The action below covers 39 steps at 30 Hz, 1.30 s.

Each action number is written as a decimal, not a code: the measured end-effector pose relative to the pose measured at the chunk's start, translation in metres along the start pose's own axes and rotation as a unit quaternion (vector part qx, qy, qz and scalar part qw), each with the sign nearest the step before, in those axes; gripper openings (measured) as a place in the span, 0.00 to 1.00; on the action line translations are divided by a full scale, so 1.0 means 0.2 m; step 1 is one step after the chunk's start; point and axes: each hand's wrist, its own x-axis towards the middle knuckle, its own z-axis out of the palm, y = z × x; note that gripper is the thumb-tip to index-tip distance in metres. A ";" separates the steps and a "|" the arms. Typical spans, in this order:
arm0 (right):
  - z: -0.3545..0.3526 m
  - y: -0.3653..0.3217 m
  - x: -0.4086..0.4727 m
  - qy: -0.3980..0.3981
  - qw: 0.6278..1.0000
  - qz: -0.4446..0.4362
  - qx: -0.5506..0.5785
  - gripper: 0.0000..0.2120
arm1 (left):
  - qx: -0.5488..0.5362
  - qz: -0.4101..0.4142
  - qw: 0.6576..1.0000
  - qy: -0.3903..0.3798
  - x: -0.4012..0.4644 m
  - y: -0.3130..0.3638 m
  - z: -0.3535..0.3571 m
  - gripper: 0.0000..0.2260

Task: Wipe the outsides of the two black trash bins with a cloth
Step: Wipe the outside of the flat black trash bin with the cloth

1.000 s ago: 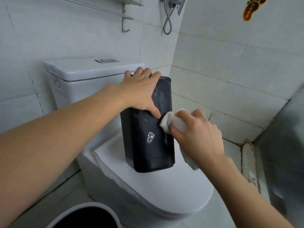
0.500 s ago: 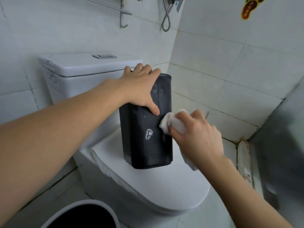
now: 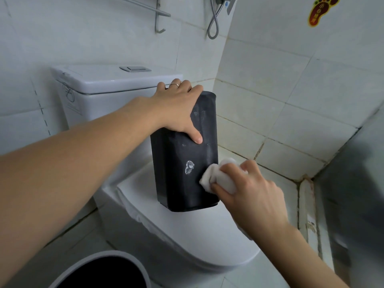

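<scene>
A tall rectangular black trash bin (image 3: 182, 175) stands upright on the closed white toilet lid (image 3: 187, 231). It has a pale scuff mark on its front face. My left hand (image 3: 178, 109) grips the bin's top, fingers over the far edge and thumb on the front. My right hand (image 3: 249, 196) holds a folded white cloth (image 3: 218, 177) and presses it against the bin's lower right edge. A second round bin (image 3: 108, 271) with a grey rim and black inside sits on the floor at the bottom left, partly cut off.
The white toilet cistern (image 3: 112, 84) stands behind the bin against the tiled wall. A metal towel rail (image 3: 149, 11) and a shower hose (image 3: 214, 23) hang above. The tiled corner wall is close on the right, with a dark panel (image 3: 357, 194) at the far right.
My right hand has slid the cloth downward along the bin's right edge, from mid-height to near the bottom. The left hand keeps its hold on the top.
</scene>
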 end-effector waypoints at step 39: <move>-0.05 0.05 0.17 0.016 0.997 0.070 0.036 0.16 | 0.012 0.010 1.000 0.004 -0.01 0.05 -0.01 0.50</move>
